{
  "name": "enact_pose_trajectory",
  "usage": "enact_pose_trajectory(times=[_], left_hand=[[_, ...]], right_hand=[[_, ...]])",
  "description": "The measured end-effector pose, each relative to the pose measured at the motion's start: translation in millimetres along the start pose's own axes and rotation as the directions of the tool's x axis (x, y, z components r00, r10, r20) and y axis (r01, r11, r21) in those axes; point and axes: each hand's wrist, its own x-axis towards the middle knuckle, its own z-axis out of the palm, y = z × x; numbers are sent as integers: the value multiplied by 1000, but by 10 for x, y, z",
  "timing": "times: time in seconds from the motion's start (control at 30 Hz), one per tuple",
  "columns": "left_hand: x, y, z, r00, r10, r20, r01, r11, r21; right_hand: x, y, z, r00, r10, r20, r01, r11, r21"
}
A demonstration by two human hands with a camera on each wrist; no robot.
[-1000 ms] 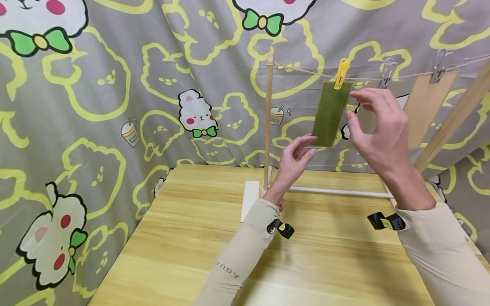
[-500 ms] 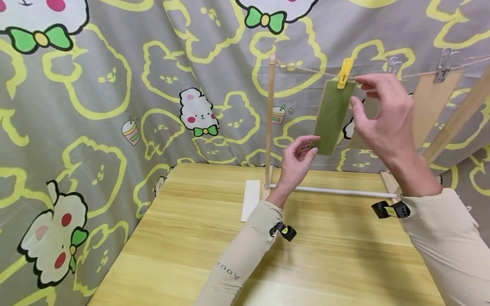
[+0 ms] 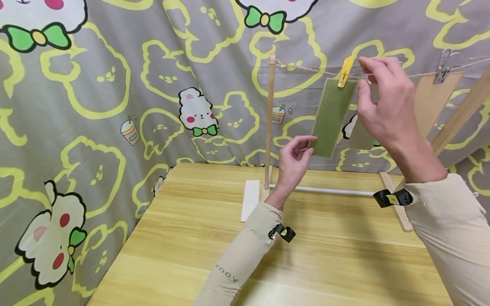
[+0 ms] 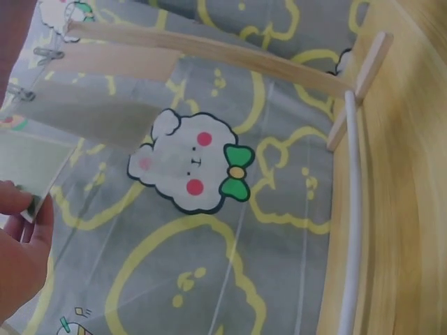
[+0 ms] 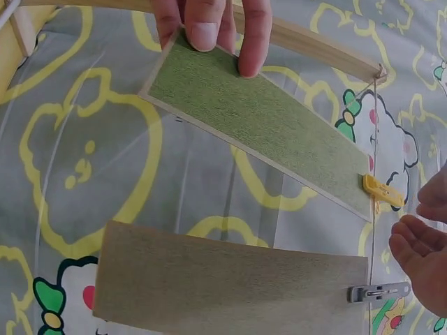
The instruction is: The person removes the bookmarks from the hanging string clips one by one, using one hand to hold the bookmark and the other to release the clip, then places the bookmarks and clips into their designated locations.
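A green rectangular card hangs from a twine line by a yellow clothespin. My left hand pinches the card's lower left corner between thumb and fingers; the right wrist view shows these fingertips on the card. My right hand hovers just right of the clothespin, fingers loosely bent and holding nothing. In the right wrist view a gap separates that hand from the yellow clothespin. Partly behind it in the head view hangs a grey-brown card, held by a grey clip.
A tan card hangs farther right from another grey clip. The wooden frame has a left post, a foot and a white bottom rod. A white strip lies on the wooden table, before a patterned curtain.
My right hand has risen from beside the green card to beside the clothespin. The left hand's fingers have closed onto the card's corner, and the card and clothespin have shifted slightly right.
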Motion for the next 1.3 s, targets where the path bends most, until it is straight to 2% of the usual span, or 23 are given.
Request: enact_pose_trajectory(times=[0.1,0.3,0.43,0.63,0.73,0.9,1.1,1.17,1.23,1.3], left_hand=[[-8,22,-10,1000,-2,3,2,1000,4],[-9,62,-19,999,12,-52,-13,1000,-14],[-9,71,-20,999,14,-51,-14,1000,-14],[-38,81,-34,998,22,-59,-23,1000,-13],[-45,84,-42,998,38,-58,-39,999,-14],[-44,84,-51,997,46,-57,-47,999,-15],[-47,76,-51,999,34,-42,-35,999,-13],[-46,73,-51,999,31,-38,-32,999,-12],[-45,81,-54,999,30,-35,-30,999,-10],[-41,95,-60,999,33,-34,-33,999,-7]], right_hand=[[51,12,-5,999,-2,55,4,1000,-22],[178,-2,-6,978,52,202,-46,998,-33],[249,4,6,972,48,232,-37,998,-51],[324,25,34,956,84,280,-62,994,-86],[350,32,35,947,122,296,-97,990,-99],[385,18,29,919,246,309,-223,969,-109],[407,5,27,900,343,270,-322,939,-121],[421,5,17,885,381,267,-361,925,-124],[439,7,9,876,403,265,-386,915,-116],[464,4,3,867,418,271,-416,907,-65]])
